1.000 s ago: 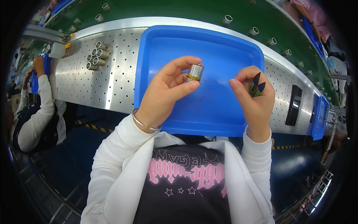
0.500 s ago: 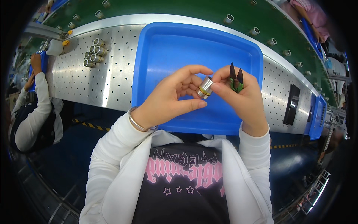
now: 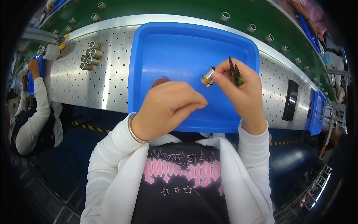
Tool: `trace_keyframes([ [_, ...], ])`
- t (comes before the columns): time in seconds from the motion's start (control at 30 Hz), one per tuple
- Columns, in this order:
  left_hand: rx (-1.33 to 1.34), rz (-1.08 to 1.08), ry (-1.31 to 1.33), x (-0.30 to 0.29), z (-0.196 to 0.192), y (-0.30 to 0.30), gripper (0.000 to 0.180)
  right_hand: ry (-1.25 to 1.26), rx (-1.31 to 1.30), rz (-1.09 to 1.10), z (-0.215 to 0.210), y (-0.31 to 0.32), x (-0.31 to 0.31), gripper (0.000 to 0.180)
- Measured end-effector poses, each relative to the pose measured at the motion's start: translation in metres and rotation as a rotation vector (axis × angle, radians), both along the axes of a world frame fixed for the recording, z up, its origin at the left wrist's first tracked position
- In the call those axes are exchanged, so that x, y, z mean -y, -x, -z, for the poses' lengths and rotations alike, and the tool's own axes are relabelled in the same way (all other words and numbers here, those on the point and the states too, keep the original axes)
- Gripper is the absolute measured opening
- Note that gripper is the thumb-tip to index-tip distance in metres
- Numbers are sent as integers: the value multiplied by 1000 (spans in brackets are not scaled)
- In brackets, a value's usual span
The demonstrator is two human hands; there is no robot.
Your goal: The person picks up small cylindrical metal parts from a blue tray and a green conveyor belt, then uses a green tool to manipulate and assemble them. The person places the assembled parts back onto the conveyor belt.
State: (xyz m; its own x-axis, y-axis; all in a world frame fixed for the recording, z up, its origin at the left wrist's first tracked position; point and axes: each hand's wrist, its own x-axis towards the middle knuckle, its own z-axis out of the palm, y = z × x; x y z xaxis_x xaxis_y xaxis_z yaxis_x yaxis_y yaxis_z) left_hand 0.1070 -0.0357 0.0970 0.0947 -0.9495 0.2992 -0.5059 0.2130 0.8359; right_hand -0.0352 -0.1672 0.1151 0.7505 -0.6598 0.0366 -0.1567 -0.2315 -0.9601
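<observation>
Metal sleeve [image 3: 207, 77] (yellow-banded) in right fingers [image 3: 224, 66], over blue tray [image 3: 167, 48]

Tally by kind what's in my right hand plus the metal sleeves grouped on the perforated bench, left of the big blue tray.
Metal sleeves: 7 (1 in the right hand, 6 visible on the perforated bench)
Green-handled snips: 1 (right hand)
Total: 8

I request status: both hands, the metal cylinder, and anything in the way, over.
Right hand pinching metal cylinder above blue tray, snips also held. Left hand apart, contents unclear. Reddish tangle partly hidden behind it.
</observation>
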Motion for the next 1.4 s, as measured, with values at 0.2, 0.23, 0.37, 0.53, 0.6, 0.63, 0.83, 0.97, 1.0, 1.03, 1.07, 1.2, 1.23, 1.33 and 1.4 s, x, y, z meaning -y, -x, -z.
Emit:
trace_keyframes([
  [0.2, -188, -87, -337, 2, -5, -8, 12, -1, -18, 4, -3, 3, 1, 9],
  [0.23, -325, -99, -261, 3, -3, -6, 18, -12, 0, -6, -3, 2, 0, 9],
  [0.37, -769, 23, -214, 10, 3, -2, 47, -10, 32, -48, 1, -1, -5, 9],
  [0.53, -1042, -27, -335, 11, 1, -3, 51, 119, 127, 144, 2, 1, -2, 11],
  [0.6, -1096, -57, -334, 11, 2, -4, 51, 35, 181, 271, 8, 7, 1, 13],
  [0.63, -1123, -70, -334, 12, 2, -4, 51, 30, 120, 235, 10, 8, 1, 13],
  [0.83, -1141, -47, -344, 13, 1, -1, 50, -33, 56, 123, 18, 0, -5, 11],
  [0.97, -1186, -66, -335, 11, 1, -1, 49, 99, 65, 136, 15, 2, -5, 9],
  [1.0, -1185, -72, -334, 11, 1, -2, 49, 120, 71, 144, 15, 2, -5, 8],
  [1.03, -1186, -75, -335, 12, 1, -2, 49, 142, 75, 157, 14, 3, -5, 8],
  [1.07, -1187, -70, -334, 12, 2, -2, 49, 175, 78, 155, 14, 3, -5, 8],
  [1.2, -1187, -54, -328, 13, 3, -3, 47, 273, 79, 145, 9, 3, -6, 9],
  [1.23, -1186, -53, -326, 13, 4, -4, 46, 288, 76, 140, 8, 3, -6, 9],
  [1.33, -1170, -67, -325, 13, 5, -3, 45, 321, 88, 112, 6, 2, -7, 9],
  [1.4, -1147, -59, -308, 14, 7, -3, 44, 336, 92, 100, 5, 1, -7, 10],
])
